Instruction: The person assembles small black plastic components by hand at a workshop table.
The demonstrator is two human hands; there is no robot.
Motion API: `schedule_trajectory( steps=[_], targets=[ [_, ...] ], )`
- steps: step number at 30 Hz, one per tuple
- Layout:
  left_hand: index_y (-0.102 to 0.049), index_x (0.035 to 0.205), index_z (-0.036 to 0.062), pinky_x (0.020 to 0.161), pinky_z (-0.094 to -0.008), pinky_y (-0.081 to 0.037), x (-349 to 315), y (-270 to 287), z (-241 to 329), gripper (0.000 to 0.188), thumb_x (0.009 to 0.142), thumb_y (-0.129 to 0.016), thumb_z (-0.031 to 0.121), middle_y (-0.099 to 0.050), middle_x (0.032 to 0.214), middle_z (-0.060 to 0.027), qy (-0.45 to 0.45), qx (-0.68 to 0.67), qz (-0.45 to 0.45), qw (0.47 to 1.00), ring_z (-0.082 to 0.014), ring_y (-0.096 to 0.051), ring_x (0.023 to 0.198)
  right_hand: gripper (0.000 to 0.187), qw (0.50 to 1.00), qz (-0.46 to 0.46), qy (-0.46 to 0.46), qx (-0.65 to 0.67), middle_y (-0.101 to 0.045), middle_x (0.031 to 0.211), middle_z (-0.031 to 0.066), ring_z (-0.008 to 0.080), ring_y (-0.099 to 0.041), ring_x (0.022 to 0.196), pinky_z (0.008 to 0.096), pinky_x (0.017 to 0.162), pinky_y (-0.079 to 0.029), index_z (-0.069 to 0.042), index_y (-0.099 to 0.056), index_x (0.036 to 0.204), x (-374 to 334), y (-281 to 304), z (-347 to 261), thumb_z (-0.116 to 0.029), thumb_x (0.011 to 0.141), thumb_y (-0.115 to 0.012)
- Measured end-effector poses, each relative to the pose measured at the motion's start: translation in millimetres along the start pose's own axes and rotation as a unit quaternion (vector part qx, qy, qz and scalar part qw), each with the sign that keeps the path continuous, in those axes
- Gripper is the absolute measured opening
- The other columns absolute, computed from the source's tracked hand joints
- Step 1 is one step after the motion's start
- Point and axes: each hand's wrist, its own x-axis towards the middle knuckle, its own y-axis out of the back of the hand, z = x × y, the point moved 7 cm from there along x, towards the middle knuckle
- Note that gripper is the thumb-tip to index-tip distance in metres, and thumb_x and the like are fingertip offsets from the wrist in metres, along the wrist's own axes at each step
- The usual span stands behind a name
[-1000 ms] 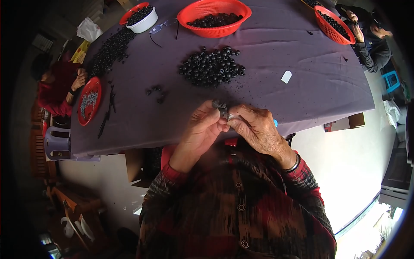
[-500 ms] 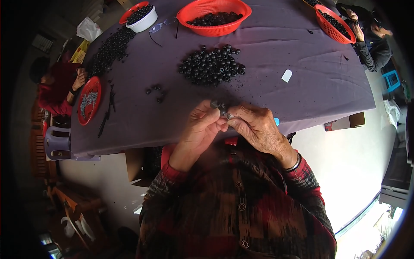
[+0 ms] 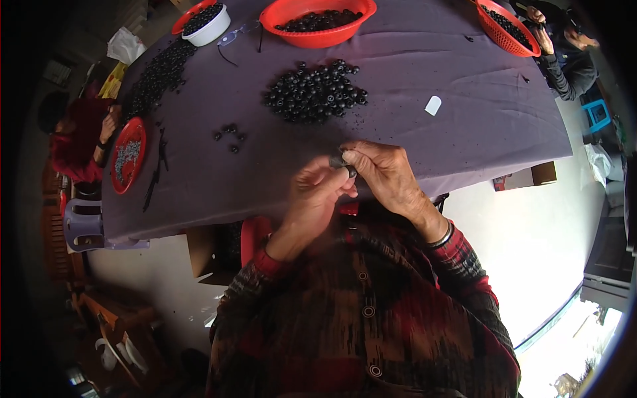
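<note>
Just beyond my chest, at the table's near edge, both my hands meet. My left hand (image 3: 314,194) is closed in a pinch on small round black pieces; one black piece (image 3: 351,171) shows by its fingertips. My right hand (image 3: 386,174) is pinched closed against a dark part at the left fingertips; what its own fingers hold is too small and hidden to name. A pile of similar black pieces (image 3: 313,93), some with round holes, lies ahead of my hands. Several loose black pieces (image 3: 230,129) lie left of them.
On the purple cloth (image 3: 424,50) stand red baskets (image 3: 318,38), a white bowl (image 3: 211,30) and a red tray (image 3: 139,140) of small grey bits. Eyeglasses (image 3: 232,38), a white tag (image 3: 432,105) and dark tools (image 3: 156,174) lie there too. People sit at left and right.
My right hand has moved up and left, from the near side of the held black pieces to their far side. The left hand keeps its pinch. The whole view has shifted slightly.
</note>
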Motion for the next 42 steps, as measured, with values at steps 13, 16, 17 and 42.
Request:
schedule_trajectory(
  steps=[13,16,17,42],
  targets=[
    [-0.055,0.1,0.012,0.068,-0.0259,-0.048,2,2,-2,0.011,0.09,-0.058,0.012,-0.057,0.082,0.0014,0.081,-0.097,0.021,0.992,-0.0089,-0.055,0.076,0.017,0.967,-0.085,-0.086,0.224,-0.058,0.076,-0.0002,0.0074,-0.05,0.065,0.0231,0.065,-0.044,0.0,-0.063,0.099,3,1,5,-0.013,0.088,-0.064],
    [-0.051,0.099,0.0122,0.067,-0.0255,-0.047,3,1,-3,0.011,0.09,-0.059,0.012,-0.055,0.08,0.0027,0.081,-0.087,0.029,0.993,-0.0088,-0.054,0.075,0.015,0.959,-0.079,-0.106,0.252,-0.059,0.074,0.0003,0.0058,-0.051,0.062,0.0208,0.057,-0.042,-0.001,-0.063,0.094,-1,-9,13,-0.014,0.088,-0.064],
    [-0.051,0.099,0.0119,0.067,-0.0254,-0.046,3,0,-4,0.011,0.09,-0.058,0.012,-0.055,0.08,0.0026,0.088,-0.097,0.019,0.991,-0.0087,-0.053,0.075,0.015,0.959,-0.079,-0.106,0.253,-0.059,0.074,0.0003,0.0058,-0.051,0.062,0.0208,0.057,-0.042,-0.001,-0.063,0.094,0,-8,10,-0.014,0.088,-0.064],
    [-0.06,0.085,0.0098,0.067,-0.0259,-0.044,-1,-8,12,0.008,0.092,-0.056,0.012,-0.06,0.086,0.0004,0.045,-0.081,0.012,0.996,-0.0072,-0.052,0.075,0.01,0.988,-0.034,0.098,-0.113,-0.06,0.08,0.0124,0.0342,-0.062,0.068,0.0399,0.056,-0.048,-0.003,-0.056,0.091,-7,0,-21,-0.011,0.086,-0.061]
  ],
)
